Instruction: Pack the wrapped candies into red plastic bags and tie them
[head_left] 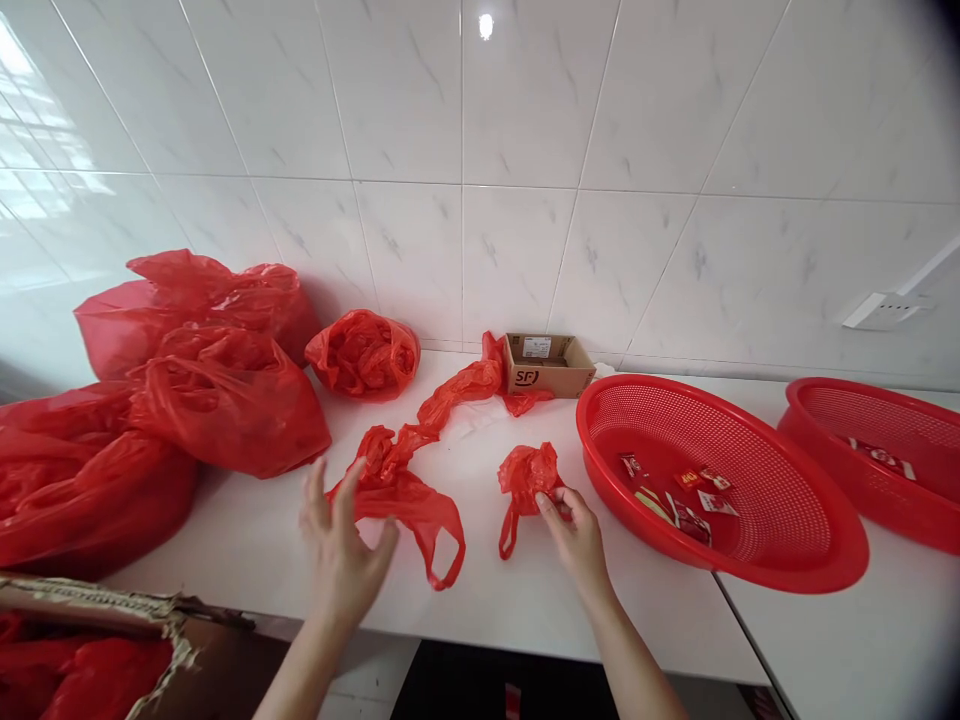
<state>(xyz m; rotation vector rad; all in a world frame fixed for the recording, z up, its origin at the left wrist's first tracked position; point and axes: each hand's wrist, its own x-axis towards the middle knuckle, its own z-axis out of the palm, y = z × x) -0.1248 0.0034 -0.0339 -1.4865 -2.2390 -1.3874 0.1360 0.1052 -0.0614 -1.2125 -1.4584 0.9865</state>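
My right hand (576, 536) rests on the white counter (247, 540), its fingertips pinching a small knotted red plastic bag (526, 478). My left hand (343, 548) hovers above the counter with fingers spread, holding nothing, just left of an empty flattened red bag (409, 500) whose handle loops hang toward the front edge. A twisted red bag (457, 390) trails from it toward the back.
Full red bags (210, 380) pile at the left; a balled one (364, 354) sits by the tiled wall. A small cardboard box (546, 364) stands at the back. Two red mesh baskets (787, 560) (885, 500) with small packets (679, 495) lie right. A torn carton (97, 610) is lower left.
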